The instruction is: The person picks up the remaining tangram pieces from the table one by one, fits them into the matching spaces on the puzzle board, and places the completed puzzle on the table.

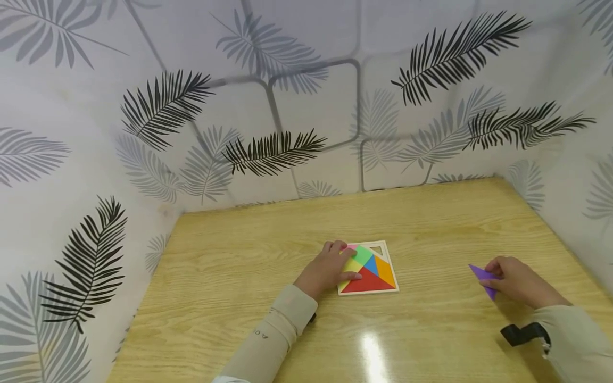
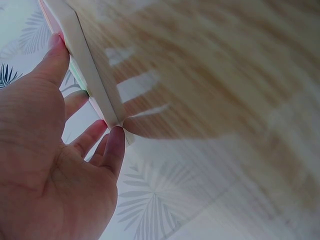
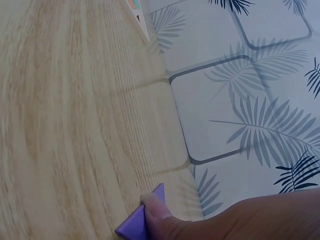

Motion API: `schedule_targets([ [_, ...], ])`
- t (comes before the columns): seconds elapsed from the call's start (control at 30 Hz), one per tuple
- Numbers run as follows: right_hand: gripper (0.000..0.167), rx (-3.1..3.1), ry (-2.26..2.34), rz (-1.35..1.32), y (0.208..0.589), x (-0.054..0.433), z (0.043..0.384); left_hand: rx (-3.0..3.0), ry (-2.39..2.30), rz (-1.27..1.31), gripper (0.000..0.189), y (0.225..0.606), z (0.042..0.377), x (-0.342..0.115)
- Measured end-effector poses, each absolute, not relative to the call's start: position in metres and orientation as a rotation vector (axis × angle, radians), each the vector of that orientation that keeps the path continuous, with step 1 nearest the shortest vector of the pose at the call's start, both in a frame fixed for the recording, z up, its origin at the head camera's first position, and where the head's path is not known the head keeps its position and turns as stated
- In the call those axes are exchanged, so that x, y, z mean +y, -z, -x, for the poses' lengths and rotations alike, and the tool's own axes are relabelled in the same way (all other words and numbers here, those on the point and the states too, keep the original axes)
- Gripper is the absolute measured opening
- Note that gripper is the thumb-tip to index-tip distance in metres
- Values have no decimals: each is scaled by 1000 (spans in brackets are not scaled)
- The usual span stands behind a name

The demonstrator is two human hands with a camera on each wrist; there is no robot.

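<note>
A square tangram puzzle [image 1: 367, 292] with a pale frame lies on the table, holding red, blue, orange, green, yellow and pink pieces. One triangular recess at its far right corner shows bare brown. My left hand [image 1: 330, 268] rests over the puzzle's left side, thumb on the red piece, fingers spread across the pink and green ones. In the left wrist view, the fingertips of the left hand [image 2: 60, 165] touch the frame's edge and top. Off to the right, my right hand [image 1: 519, 282] pinches a purple triangle [image 1: 483, 274], held apart from the puzzle. The right wrist view shows the thumb on this purple triangle [image 3: 135, 225].
The wood-grain table [image 1: 230, 266] reaches back to a pale cloth wall [image 1: 306, 175] printed with dark and grey leaves. Similar cloth rises at the left and right. A black strap [image 1: 522, 334] hangs by the right sleeve.
</note>
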State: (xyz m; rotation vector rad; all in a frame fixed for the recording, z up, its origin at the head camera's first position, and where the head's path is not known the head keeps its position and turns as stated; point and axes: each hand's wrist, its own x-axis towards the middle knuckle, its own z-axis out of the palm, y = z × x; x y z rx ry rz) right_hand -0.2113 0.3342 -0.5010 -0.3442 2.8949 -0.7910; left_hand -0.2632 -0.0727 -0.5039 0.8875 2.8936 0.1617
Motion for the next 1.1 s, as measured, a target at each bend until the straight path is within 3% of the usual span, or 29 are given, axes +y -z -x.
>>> schedule_targets([
  [0.5, 27, 2927, 814, 320, 502, 324, 211, 2915, -144, -906, 68, 508, 266, -75],
  [0.8, 18, 3019, 864, 386, 506, 318, 212, 2916, -160, -912, 67, 507, 265, -74],
  [1.1, 27, 3020, 940, 344, 506, 309, 210, 2917, -148, -908, 67, 506, 263, -73],
])
